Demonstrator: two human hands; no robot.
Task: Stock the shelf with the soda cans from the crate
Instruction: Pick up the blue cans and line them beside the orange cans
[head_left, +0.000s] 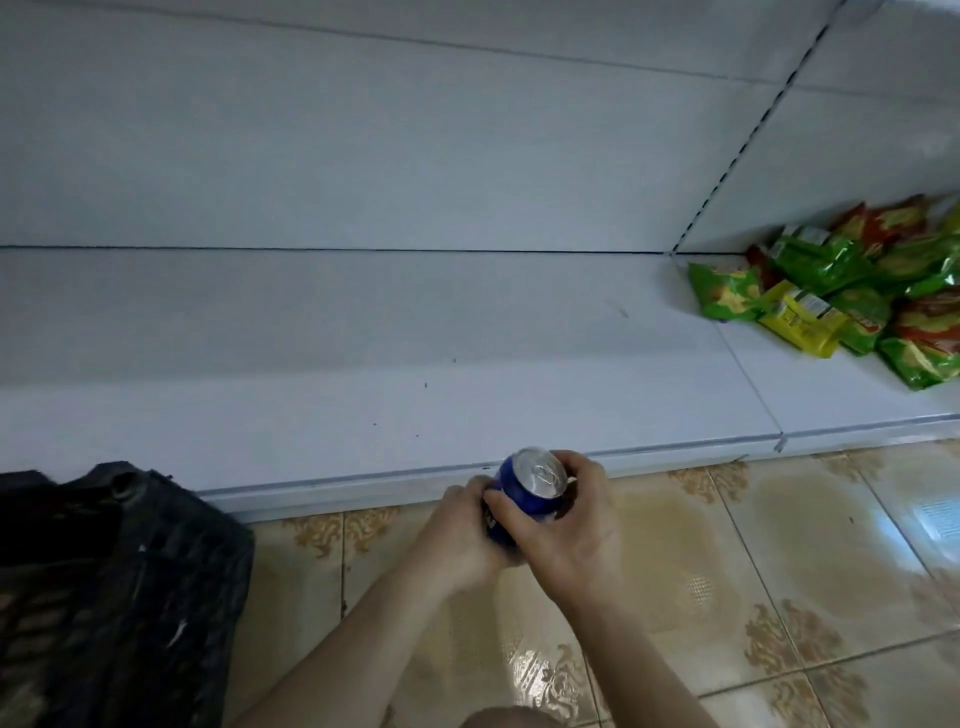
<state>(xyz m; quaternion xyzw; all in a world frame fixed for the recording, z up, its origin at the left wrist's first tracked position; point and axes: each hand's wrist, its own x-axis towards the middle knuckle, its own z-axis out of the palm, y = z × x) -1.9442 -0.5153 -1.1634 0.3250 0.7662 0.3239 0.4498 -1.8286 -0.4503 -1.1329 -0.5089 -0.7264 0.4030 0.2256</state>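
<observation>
A blue soda can (522, 491) with a silver top is held in both hands just in front of the shelf's front edge, above the floor. My left hand (460, 535) grips its lower side from the left. My right hand (569, 525) wraps round it from the right, fingers over the body near the rim. The low white shelf (363, 364) stretches across the view with bare surface behind the can. The dark plastic crate (114, 587) stands on the floor at the lower left; its contents are not visible.
Green, yellow and red snack bags (841, 291) lie piled on the shelf section at the right. A slotted upright (748, 140) divides the back panels. Patterned glossy tiles (753, 571) cover the floor in front of the shelf.
</observation>
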